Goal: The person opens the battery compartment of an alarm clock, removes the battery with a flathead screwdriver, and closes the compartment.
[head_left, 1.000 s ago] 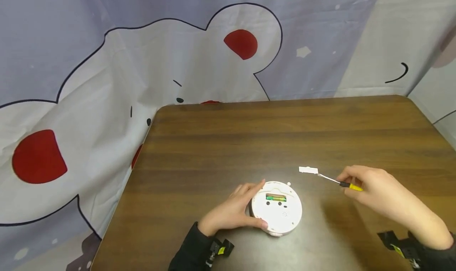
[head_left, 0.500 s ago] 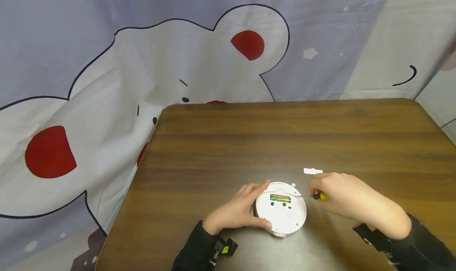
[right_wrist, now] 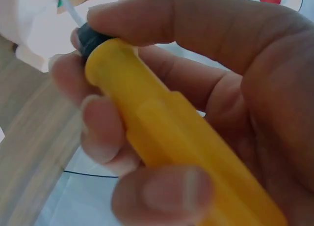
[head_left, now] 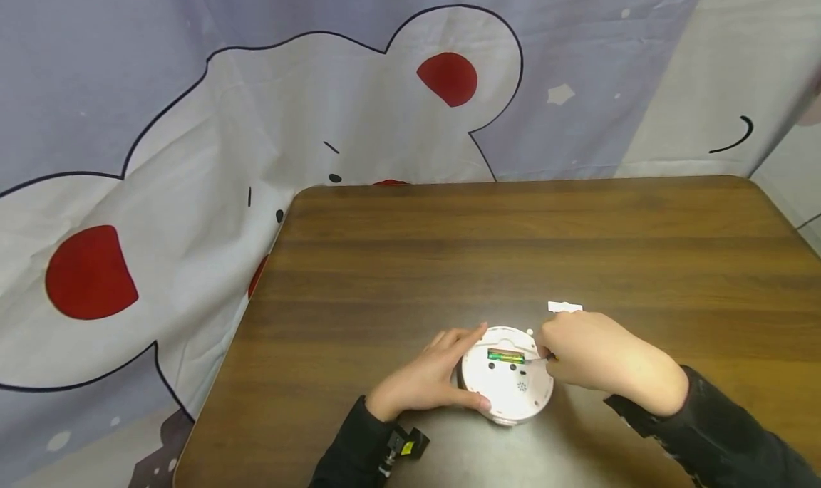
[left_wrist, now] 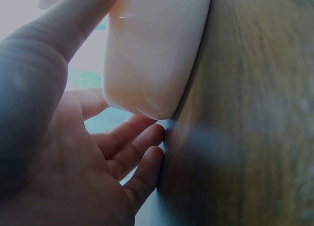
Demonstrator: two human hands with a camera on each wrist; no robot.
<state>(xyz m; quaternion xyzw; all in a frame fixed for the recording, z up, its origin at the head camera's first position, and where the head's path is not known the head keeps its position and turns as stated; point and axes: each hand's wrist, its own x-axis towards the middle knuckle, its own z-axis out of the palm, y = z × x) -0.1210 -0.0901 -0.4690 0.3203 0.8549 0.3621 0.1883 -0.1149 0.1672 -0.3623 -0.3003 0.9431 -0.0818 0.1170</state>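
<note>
The right hand (head_left: 590,345) grips a yellow-handled screwdriver (right_wrist: 162,123), its fingers curled round the handle and the dark collar. The left hand (head_left: 430,377) holds the left edge of a round white device (head_left: 497,390), thumb at the near side and forefinger at the far side. The device lies flat on the near part of the wooden table (head_left: 410,274), between the two hands. A recess in its upper face is uncovered, and a green battery (head_left: 505,357) sits inside. A small white strip (head_left: 563,306), probably the recess cover, lies just beyond the right hand, which partly hides it.

So the opening looks done, while the work on the battery seems unfinished: the shaft points at its right end, though I cannot tell whether the tip touches it.

The head view hides the screwdriver's handle; the right wrist view shows it plainly. The left wrist view alone shows the device's smooth side wall and the left hand's lower fingers resting against the table.
</note>
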